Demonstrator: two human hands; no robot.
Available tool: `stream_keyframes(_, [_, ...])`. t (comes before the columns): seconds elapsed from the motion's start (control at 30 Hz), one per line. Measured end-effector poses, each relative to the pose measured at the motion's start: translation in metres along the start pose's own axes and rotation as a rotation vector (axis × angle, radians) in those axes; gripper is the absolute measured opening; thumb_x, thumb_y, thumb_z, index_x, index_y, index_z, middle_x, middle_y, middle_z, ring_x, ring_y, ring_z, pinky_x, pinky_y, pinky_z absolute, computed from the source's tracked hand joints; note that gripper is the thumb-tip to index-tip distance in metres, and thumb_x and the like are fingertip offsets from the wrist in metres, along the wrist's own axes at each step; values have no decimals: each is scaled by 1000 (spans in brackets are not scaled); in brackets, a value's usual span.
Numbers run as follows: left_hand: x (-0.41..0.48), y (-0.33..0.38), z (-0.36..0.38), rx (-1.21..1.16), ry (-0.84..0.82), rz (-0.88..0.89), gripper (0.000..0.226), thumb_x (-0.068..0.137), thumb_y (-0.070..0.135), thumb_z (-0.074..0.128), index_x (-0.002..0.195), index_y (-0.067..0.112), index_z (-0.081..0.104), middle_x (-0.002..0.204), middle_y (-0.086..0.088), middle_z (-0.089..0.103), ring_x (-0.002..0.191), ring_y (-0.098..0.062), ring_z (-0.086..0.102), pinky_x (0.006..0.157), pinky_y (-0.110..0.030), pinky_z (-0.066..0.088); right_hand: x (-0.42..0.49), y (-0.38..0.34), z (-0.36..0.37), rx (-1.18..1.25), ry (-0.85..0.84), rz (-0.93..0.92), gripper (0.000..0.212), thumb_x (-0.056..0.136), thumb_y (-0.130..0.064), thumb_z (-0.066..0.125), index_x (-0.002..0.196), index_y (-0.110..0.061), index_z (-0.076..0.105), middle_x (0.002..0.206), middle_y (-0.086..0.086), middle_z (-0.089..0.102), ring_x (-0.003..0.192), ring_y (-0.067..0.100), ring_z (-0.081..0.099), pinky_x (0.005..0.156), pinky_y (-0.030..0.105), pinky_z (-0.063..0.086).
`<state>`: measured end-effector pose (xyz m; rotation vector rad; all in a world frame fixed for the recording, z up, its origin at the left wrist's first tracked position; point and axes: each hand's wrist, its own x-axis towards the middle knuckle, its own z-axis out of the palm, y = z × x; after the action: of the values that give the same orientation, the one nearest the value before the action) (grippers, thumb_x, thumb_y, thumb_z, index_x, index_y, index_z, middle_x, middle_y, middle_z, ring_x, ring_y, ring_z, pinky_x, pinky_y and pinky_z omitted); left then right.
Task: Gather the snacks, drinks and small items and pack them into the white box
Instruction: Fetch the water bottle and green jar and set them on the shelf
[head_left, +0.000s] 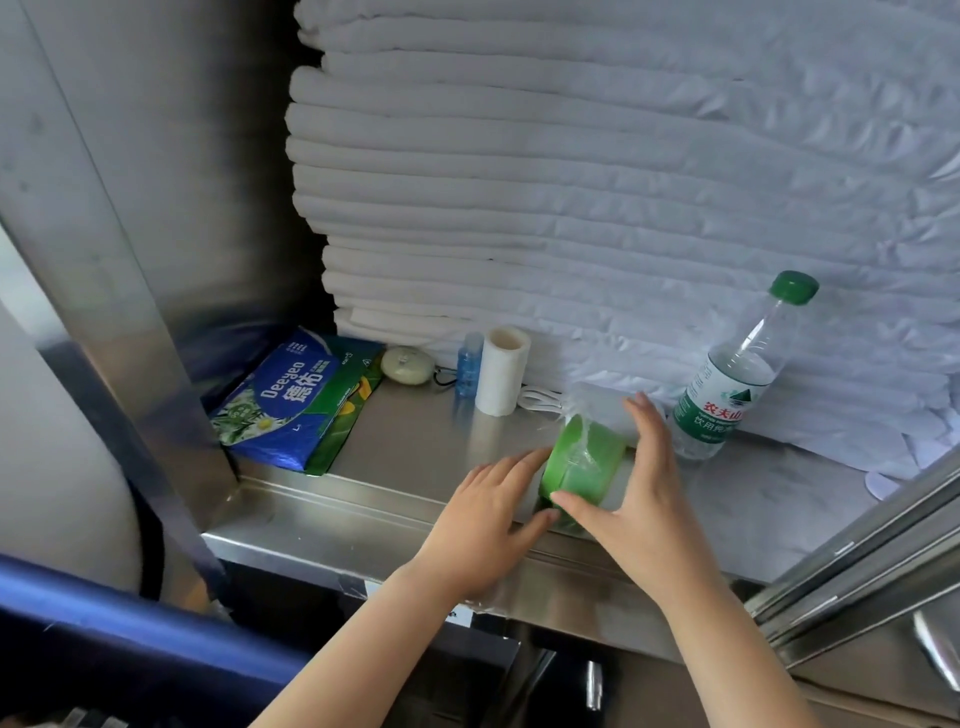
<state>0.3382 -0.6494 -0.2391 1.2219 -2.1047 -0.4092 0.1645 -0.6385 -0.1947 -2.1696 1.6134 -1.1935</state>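
Spread on both sides of a green cup (582, 462): left grip (498, 514) with fingers nearly straight, fingertips touching the cup's left rim, thumb reaching toward its near edge; right grip (641, 488) with fingers splayed along the cup's right flank and thumb tip resting on the near edge. Pinches nothing and curls round nothing on either side; merely brackets the cup between flat fingers. Sits tilted rather than upright, close to the front lip of the steel desk (415, 441), wrapped in a clear plastic bag (597, 410) bunched up at the far end. Just beyond the right grip: a water bottle (727, 384), standing, green cap, green-and-white label, its back against crumpled white sheeting (831, 260). Behind the cup, toward the left: a looped white cable (540, 400), then a white roll (503, 371) standing on end, with a small blue bottle (469, 366) just beside it. Further left: a pale green round object (408, 365) trailing a dark cord. In the far left corner of the desk: a blue tissue pack (280, 402) marked Deeyeo, lying flat and overlapping a green pack (345, 410). Rising behind all of it: a tall stack of folded white linen (493, 182). Down the left side: a steel upright (130, 312).
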Motion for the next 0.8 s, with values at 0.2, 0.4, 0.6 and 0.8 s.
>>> stream_keyframes(0.2, [1, 4, 6, 33, 57, -3, 54, 91, 39, 50, 141, 21, 39, 131, 7, 54, 118, -14, 51, 105, -30, 31, 15, -20, -8, -342, -129, -387, 60, 84, -43, 58, 140, -26, 42, 153, -2, 28, 144, 19, 16, 115, 41, 23])
stream_keyframes(0.4, [1, 4, 8, 111, 35, -22, 59, 87, 35, 58, 142, 26, 38, 123, 9, 58, 110, -15, 52, 102, -29, 32, 5, 1, -13, -293, -154, -142, 73, 74, -40, 72, 138, -25, 42, 145, -6, 39, 132, 14, 36, 108, 27, 29])
stream_keyframes(0.6, [-1, 7, 11, 155, 70, -1, 53, 82, 39, 61, 132, 28, 51, 122, 12, 60, 112, -13, 53, 100, -30, 32, -6, 9, -19, -344, -58, -74, 93, 61, -32, 85, 141, -23, 39, 135, 2, 45, 121, 20, 37, 101, 31, 34])
stream_keyframes(0.8, [-1, 5, 14, 170, 13, -4, 54, 82, 58, 56, 130, 34, 52, 131, 15, 55, 125, -11, 44, 107, -32, 24, -4, 7, -25, -361, -28, -25, 78, 61, -31, 85, 132, -29, 53, 125, 8, 47, 112, 32, 44, 96, 40, 40])
